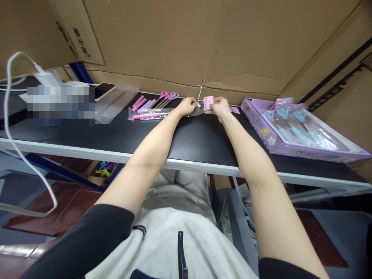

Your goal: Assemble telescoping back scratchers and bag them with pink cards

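Note:
My right hand (220, 107) holds a small pink printed card (208, 102) between thumb and fingers at the back of the table. Just left of it, my left hand (187, 106) has its fingers closed at the end of a clear plastic bag (167, 114). A pink handle (147, 116) lies inside that bag. Behind it are several claw-shaped heads (167, 95), pink and purple, on thin rods. Loose pink handles (139, 103) and purple handles (148, 105) lie to their left. More cards (234, 110) lie partly hidden behind my right hand.
A purple display box (263, 133) on the right holds bagged blue back scratchers (298, 126). Flat clear bags (114, 106) and a phone (105, 91) lie left. A white cable (29, 164) loops over the table's front edge. Cardboard walls (186, 42) stand behind.

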